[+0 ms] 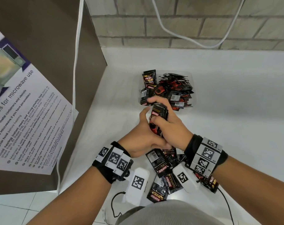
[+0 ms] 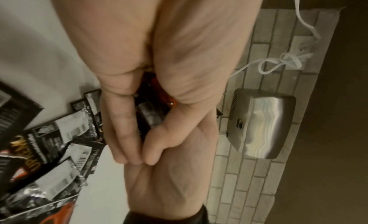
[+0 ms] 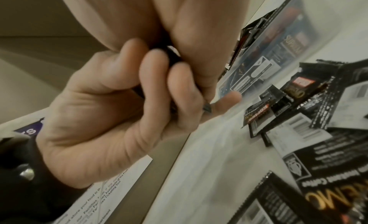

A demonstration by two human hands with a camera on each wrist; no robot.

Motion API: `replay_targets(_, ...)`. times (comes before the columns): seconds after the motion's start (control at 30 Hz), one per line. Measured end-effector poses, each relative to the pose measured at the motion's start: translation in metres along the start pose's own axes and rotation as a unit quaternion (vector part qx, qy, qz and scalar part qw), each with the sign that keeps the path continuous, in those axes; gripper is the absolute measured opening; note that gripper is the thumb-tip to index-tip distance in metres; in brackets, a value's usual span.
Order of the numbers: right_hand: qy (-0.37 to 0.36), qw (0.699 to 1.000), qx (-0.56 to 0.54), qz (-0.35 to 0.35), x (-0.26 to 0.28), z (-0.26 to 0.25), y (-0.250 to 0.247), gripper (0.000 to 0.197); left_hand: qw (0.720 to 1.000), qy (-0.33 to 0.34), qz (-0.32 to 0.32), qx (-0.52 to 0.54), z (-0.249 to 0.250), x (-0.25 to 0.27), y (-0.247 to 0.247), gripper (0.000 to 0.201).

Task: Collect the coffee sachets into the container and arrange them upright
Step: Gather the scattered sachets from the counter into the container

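Note:
A stack of black-and-red coffee sachets [image 1: 157,114] is held upright between my two hands just in front of the clear plastic container [image 1: 190,73]. My left hand [image 1: 142,129] grips the stack from the left with its fingers curled round it and its thumb raised. From the right, my right hand [image 1: 170,125] wraps over the same stack [image 2: 151,115]. The container holds many sachets [image 1: 173,88], mostly lying jumbled, one standing at its left end. More loose sachets [image 1: 164,166] lie flat on the white counter under my wrists.
A brown panel with a microwave-use poster [image 1: 24,111] stands at the left, with a white cable [image 1: 76,78] hanging along it. A brick wall runs behind the counter [image 1: 235,111]. A steel hand dryer [image 2: 262,125] is mounted on that wall.

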State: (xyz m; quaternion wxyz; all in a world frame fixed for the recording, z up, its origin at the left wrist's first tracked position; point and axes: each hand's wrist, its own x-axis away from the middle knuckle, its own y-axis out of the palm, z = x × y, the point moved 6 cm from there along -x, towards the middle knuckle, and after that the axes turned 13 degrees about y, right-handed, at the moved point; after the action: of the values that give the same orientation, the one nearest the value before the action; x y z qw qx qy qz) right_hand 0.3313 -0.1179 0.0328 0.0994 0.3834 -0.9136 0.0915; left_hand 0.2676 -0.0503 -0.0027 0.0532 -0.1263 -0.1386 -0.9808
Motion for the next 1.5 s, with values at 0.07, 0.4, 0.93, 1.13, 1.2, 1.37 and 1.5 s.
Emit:
replay_targets(0.07,0.006,1.0,-0.004,0.006,-0.001,0.003,-0.001,0.036,1.0,0.024,0.018,0.001,0.006,-0.005,-0.004,0.127)
replay_targets(0.4,0.016,0.998,-0.049,0.034,-0.002,0.007,-0.006,0.073,0.994,0.107,-0.011,0.001,0.014,-0.016,0.002,0.13)
replay_targets(0.93,0.037,0.977,-0.077,0.197,-0.026,-0.022,-0.113,0.039,0.797,0.243,-0.01,-0.553,0.05,-0.053,-0.019,0.042)
replay_targets(1.13,0.031,0.987,0.017,0.158,-0.03,-0.019,-0.13,0.036,0.717,0.187,-0.073,-0.667,0.036,-0.071,-0.013,0.043)
replay_targets(1.2,0.03,0.99,0.043,0.128,-0.031,-0.013,-0.126,0.039,0.725,0.182,-0.072,-0.66,0.04,-0.075,-0.012,0.046)
replay_targets(1.37,-0.007,0.972,0.229,0.045,-0.03,-0.008,-0.111,0.045,0.737,0.143,-0.055,-0.658,0.043,-0.085,-0.017,0.069)
replay_targets(1.5,-0.063,0.925,0.371,0.05,-0.042,-0.002,-0.102,0.048,0.758,0.12,-0.049,-0.639,0.04,-0.094,-0.025,0.077)
